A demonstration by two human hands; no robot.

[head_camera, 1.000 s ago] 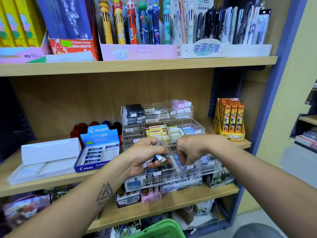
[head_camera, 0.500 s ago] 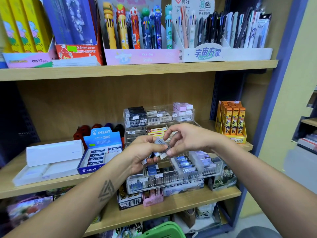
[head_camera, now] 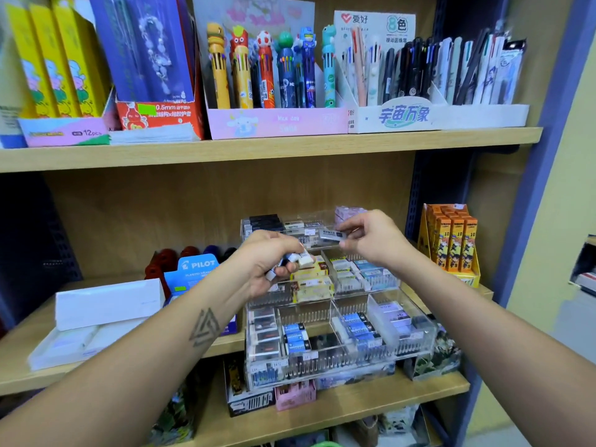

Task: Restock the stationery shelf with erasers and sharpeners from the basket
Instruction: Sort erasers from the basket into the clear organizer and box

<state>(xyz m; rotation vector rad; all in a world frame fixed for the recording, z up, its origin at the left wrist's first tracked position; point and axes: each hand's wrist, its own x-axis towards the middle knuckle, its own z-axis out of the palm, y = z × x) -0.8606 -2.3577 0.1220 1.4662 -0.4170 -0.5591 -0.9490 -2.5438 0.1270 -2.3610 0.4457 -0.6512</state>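
Nearest the camera, both forearms reach in toward the middle shelf (head_camera: 225,345). The left hand (head_camera: 269,264) is curled round a small clutch of erasers (head_camera: 301,258) — white and dark ends poke out past its fingers — and hovers just in front of the clear tiered organiser (head_camera: 338,359). The right hand (head_camera: 371,238) sits a little higher and farther in, pinching a single wrapped eraser (head_camera: 332,235) between thumb and fingertips, level with the organiser's top tier.

Beyond the hands, the organiser's lower tier holds blue-sleeved and dark erasers, the middle tier yellow and white ones, the top tier dark and pale ones; several compartments in the lower and top tiers look part empty. To its left stands a blue Pilot eraser box (head_camera: 196,269), to its right an orange carton of lead refills (head_camera: 453,243). Farthest up, the top shelf carries novelty pens (head_camera: 264,69) in a pink tray.

By my reading the restock is well under way, not finished: one eraser is about to go into the top tier, a handful waits in the left hand, and whatever remains in the basket (head_camera: 325,444) (only a green sliver shows at the bottom edge) cannot be judged. No sharpeners are identifiable here.
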